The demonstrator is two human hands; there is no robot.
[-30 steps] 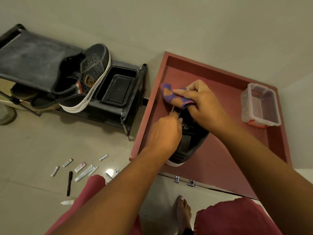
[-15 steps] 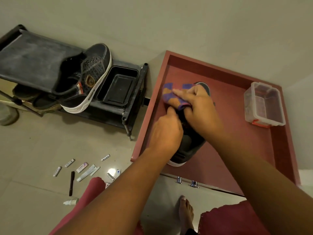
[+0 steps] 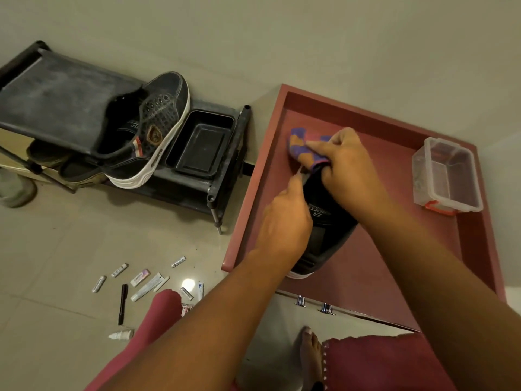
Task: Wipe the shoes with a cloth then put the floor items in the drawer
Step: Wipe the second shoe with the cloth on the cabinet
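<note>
The right hand held a purple-orange cloth in a closed grip against the toe of a black shoe, which lay in the red drawer. The left hand gripped the shoe's side, fingers curled. A second shoe sat on the rack. Small items lay scattered on the floor beside the drawer.

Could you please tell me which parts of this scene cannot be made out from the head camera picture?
- Front of the black shoe: hidden by the cloth, right hand and left hand.
- Labels on the small floor items: too small to read.
- Shoes on the rack's lower shelf: mostly covered by its top shelf.
- Items near the knee: partly hidden.
</note>
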